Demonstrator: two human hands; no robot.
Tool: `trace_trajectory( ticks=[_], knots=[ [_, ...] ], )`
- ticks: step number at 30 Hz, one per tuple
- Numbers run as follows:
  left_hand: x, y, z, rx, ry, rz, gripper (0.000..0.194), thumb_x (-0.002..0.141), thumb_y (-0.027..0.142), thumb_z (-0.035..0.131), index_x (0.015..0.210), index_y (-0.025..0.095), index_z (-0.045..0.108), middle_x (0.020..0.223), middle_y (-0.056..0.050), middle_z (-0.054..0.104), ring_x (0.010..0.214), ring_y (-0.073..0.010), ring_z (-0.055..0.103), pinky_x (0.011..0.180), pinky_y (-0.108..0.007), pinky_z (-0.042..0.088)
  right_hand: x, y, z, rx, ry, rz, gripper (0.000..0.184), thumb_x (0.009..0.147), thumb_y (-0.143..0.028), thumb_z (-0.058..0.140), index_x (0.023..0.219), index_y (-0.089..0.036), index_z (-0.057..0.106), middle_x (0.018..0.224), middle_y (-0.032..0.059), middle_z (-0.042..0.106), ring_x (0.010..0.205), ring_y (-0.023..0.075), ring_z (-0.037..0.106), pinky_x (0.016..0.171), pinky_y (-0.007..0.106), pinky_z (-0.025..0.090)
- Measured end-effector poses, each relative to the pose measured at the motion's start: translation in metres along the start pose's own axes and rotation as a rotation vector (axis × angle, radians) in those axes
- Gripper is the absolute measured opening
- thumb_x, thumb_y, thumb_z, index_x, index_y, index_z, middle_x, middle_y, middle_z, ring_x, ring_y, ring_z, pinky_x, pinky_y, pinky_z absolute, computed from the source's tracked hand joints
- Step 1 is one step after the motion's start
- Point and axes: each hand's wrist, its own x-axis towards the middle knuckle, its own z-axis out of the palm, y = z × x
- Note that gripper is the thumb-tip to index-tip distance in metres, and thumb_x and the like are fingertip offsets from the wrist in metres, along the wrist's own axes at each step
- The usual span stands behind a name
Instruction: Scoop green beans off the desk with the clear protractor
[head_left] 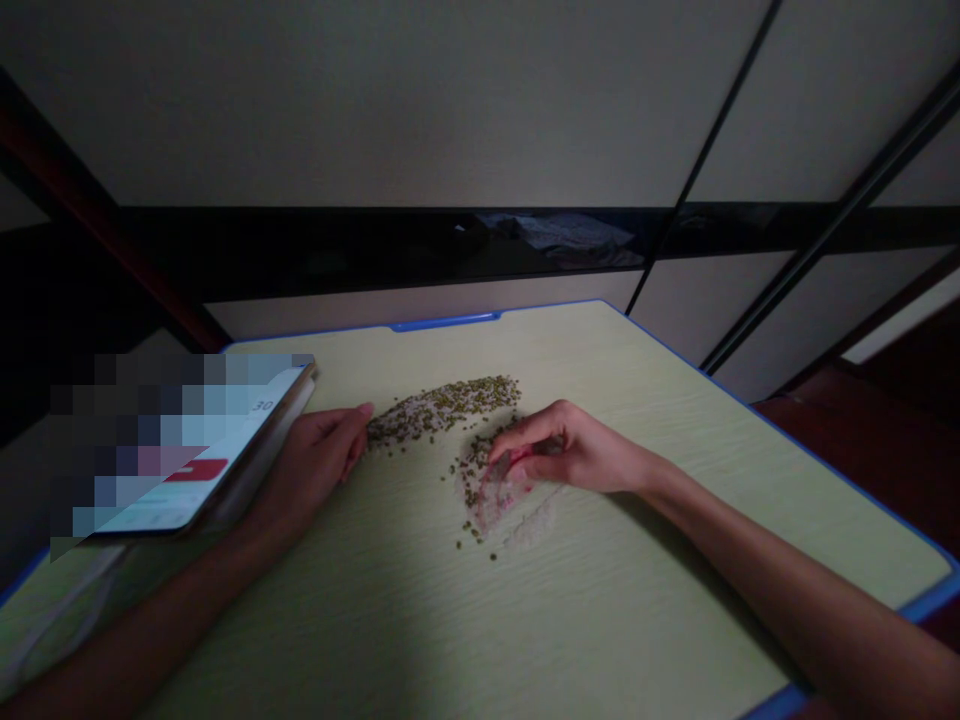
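A spread of small green beans mixed with white rice grains lies in the middle of a pale green table. My left hand rests on its edge at the left end of the bean pile, fingers together and stretched out, holding nothing. My right hand is curled over a second patch of beans and rice, fingertips pinched down onto the grains; what they hold is too small to make out.
A phone with a lit screen leans at the table's left, just beside my left hand. The table has a blue rim. Light walls and dark rails stand behind; dark floor lies to the right.
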Motion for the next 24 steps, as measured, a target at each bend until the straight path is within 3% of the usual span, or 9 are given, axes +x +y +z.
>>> trace_trajectory(
  ticks=[13,24],
  knots=[
    [0.0005,-0.0006,-0.0003,0.000,-0.001,-0.011,0.042,0.074,0.044,0.043,0.039,0.020,0.037,0.033,0.007,0.033,0.038,-0.0093,0.033,0.046,-0.023,0.027,-0.0003,-0.0047,-0.0019,-0.087,-0.062,-0.032,0.021,0.075,-0.013,0.061,0.093,-0.006,0.068,0.078,0.0082,0.068,0.069,0.0131,0.060,0.063,0.025,0.049],
    [0.0004,-0.0009,0.0002,-0.013,-0.005,-0.015,0.043,0.074,0.044,0.043,0.039,0.021,0.037,0.033,0.007,0.033,0.038,-0.0094,0.032,0.046,-0.024,0.026,-0.0030,-0.0045,-0.0035,-0.005,-0.115,0.023,0.019,0.072,-0.013,0.064,0.090,-0.008,0.069,0.072,0.0053,0.067,0.064,0.0111,0.060,0.059,0.022,0.049]
  ],
)
